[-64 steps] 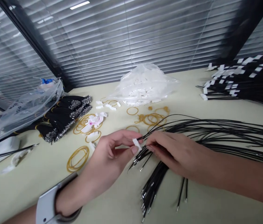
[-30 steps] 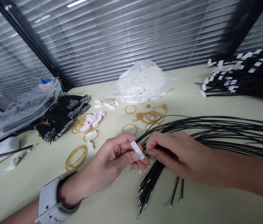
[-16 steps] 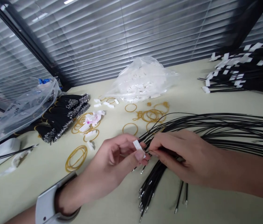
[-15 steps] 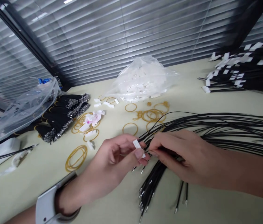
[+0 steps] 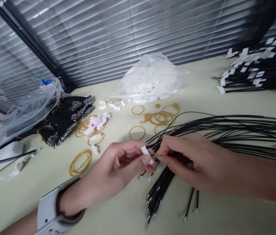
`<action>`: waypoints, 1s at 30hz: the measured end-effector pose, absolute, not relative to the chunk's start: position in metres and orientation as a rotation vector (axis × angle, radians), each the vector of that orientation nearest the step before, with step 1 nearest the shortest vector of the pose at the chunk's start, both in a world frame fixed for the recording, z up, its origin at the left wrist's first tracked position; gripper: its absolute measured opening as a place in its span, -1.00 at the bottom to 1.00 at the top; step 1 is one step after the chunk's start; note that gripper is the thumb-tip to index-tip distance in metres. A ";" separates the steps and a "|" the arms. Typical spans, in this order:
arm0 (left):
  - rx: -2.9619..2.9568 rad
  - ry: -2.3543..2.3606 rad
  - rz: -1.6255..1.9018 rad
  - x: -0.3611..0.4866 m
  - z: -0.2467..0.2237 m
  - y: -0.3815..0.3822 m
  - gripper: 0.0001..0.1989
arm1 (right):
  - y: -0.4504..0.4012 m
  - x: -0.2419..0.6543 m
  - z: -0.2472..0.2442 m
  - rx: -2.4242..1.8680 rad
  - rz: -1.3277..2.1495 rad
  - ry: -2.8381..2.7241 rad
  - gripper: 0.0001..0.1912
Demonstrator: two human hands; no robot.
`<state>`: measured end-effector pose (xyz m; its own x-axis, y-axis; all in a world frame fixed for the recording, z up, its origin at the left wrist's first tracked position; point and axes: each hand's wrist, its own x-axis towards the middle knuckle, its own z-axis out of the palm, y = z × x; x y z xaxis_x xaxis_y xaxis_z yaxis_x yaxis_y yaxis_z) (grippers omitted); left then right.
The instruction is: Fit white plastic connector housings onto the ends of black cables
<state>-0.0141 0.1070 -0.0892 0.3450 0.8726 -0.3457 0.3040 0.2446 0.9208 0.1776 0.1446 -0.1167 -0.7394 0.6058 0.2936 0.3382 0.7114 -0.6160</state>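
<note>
My left hand (image 5: 125, 163) pinches a small white plastic connector housing (image 5: 147, 154) between thumb and fingers, tilted toward the right. Close beside it, my right hand (image 5: 189, 160) has thumb and forefinger pressed together at the housing's right side. What sits in that pinch is mostly hidden; it looks like the thin end of a black wire. Around and beneath both hands lies a bundle of black wires (image 5: 238, 125). Their metal-tipped ends (image 5: 154, 202) hang down below my hands, and a few loose tips poke out under my left fingers.
A clear plastic bag of white housings (image 5: 150, 81) stands at the back by the blinds. Yellow rubber bands (image 5: 80, 162) and loose white pieces (image 5: 115, 106) lie left and centre. Bundled wires (image 5: 62, 120) rest at left under plastic; wires with white housings (image 5: 253, 70) lie back right.
The view has shifted slightly. My hands keep nearly the same pose at the housing, which appears turned a little, with a small gap between it and my right fingertips.
</note>
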 end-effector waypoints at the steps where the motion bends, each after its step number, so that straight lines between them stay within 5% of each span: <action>1: 1.275 1.215 0.558 -0.015 -0.089 0.108 -0.84 | 0.145 0.178 -0.117 -0.728 0.769 -2.406 -0.92; 30: 1.145 1.150 0.559 -0.016 -0.089 0.113 -0.85 | 0.145 0.177 -0.116 -0.769 0.735 -2.490 -0.91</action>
<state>-0.0162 0.1126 -0.0885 0.3644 0.8339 -0.4145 0.1898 0.3693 0.9097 0.1770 0.1450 -0.1163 -0.7534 0.6125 0.2391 0.3843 0.7053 -0.5957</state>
